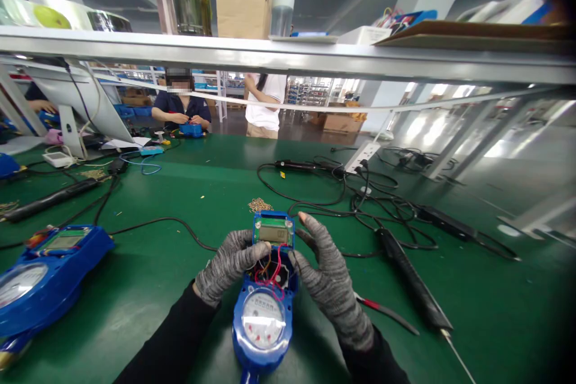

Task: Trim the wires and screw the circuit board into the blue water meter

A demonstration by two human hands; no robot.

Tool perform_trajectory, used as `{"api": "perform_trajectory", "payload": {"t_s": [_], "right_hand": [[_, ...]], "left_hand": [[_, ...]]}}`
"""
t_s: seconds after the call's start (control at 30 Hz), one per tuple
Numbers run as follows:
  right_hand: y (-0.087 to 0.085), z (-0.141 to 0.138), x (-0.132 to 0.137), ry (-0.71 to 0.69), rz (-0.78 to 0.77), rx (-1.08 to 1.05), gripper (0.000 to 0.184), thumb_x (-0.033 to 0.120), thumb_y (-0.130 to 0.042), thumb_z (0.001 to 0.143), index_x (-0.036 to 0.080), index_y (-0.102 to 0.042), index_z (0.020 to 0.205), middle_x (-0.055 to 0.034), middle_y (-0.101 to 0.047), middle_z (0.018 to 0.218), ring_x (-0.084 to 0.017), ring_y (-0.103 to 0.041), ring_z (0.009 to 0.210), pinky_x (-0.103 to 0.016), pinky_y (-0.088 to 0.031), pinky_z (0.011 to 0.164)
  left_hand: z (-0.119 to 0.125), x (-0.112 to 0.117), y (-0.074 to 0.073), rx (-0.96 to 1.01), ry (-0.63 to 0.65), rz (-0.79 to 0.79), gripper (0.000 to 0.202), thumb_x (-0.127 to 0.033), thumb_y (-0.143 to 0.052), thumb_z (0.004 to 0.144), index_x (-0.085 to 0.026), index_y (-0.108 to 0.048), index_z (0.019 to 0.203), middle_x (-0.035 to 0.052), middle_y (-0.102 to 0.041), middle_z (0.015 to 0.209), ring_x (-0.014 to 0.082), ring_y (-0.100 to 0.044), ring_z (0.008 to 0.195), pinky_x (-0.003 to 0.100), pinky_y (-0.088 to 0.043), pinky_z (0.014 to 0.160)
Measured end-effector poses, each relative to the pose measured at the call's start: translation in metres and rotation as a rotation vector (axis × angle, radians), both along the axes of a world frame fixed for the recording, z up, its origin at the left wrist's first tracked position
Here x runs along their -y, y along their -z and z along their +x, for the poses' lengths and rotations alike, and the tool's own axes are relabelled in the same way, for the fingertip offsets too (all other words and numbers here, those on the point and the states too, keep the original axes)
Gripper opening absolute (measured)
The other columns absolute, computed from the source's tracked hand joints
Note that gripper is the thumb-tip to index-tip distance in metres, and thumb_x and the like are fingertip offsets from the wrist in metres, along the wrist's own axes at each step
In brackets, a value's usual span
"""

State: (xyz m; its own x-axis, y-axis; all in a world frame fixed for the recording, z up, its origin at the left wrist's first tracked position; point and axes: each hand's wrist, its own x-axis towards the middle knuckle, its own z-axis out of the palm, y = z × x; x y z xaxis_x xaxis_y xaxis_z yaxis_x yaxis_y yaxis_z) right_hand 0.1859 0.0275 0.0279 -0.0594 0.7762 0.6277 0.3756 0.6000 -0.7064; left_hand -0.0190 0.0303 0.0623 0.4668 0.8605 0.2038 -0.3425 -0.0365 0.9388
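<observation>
Blue meter on green bench; left hand fingers pinching display board left edge, right hand fingers spread along right edge.

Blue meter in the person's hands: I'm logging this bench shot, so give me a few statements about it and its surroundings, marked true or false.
1. The gloved left hand and right hand both touch the blue meter. True.
2. Red wires show in the meter's opened upper part. True.
3. The meter sits on a bare wooden bench. False: the surface under it is a green mat.
4. No other meter is in view. False: a second blue meter lies at the left.
5. A black pen-shaped tool lies on the mat to the right of the hands. True.
</observation>
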Motion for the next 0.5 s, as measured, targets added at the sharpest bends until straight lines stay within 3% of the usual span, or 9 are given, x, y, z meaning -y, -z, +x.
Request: {"api": "perform_trajectory", "payload": {"t_s": [0.1, 0.2, 0.37, 0.5], "right_hand": [[0.000, -0.003, 0.003, 0.048, -0.181, -0.163, 0.026, 0.037, -0.057, 0.095, 0.024, -0.062, 0.117, -0.0089, -0.069, 0.117, -0.025, -0.066, 0.108, -0.044, -0.053, 0.096], [-0.011, -0.006, 0.012, -0.003, -0.263, -0.138, 0.024, 0.043, -0.058, 0.094, 0.022, -0.068, 0.093, -0.0055, -0.073, 0.092, -0.023, -0.068, 0.089, -0.038, -0.055, 0.083], [-0.020, -0.019, 0.029, -0.190, -0.417, -0.115, 0.032, 0.049, -0.066, 0.085, 0.019, -0.068, 0.097, -0.0079, -0.072, 0.095, -0.026, -0.066, 0.088, -0.040, -0.053, 0.081], [-0.012, -0.027, 0.032, -0.183, -0.396, -0.106, 0.024, 0.037, -0.072, 0.081, 0.019, -0.067, 0.096, -0.0072, -0.070, 0.096, -0.025, -0.064, 0.089, -0.041, -0.051, 0.083]], "left_hand": [[0.004, 0.005, 0.010, 0.072, -0.142, -0.051, 0.035, -0.027, -0.066, 0.090, -0.013, -0.070, 0.122, 0.0140, -0.073, 0.118, 0.0280, -0.069, 0.107, 0.037, -0.053, 0.095], [0.008, 0.010, 0.015, 0.120, -0.211, -0.078, 0.034, -0.027, -0.067, 0.090, -0.013, -0.071, 0.121, 0.0144, -0.074, 0.117, 0.0264, -0.071, 0.103, 0.036, -0.054, 0.094], [0.013, 0.015, 0.020, 0.138, -0.257, -0.047, 0.036, -0.026, -0.069, 0.089, -0.013, -0.069, 0.123, 0.0140, -0.073, 0.117, 0.0269, -0.070, 0.105, 0.039, -0.053, 0.098], [0.015, 0.016, 0.022, 0.063, -0.322, -0.025, 0.032, -0.028, -0.073, 0.086, -0.016, -0.073, 0.116, 0.0110, -0.076, 0.111, 0.0260, -0.071, 0.102, 0.035, -0.055, 0.092]]}}
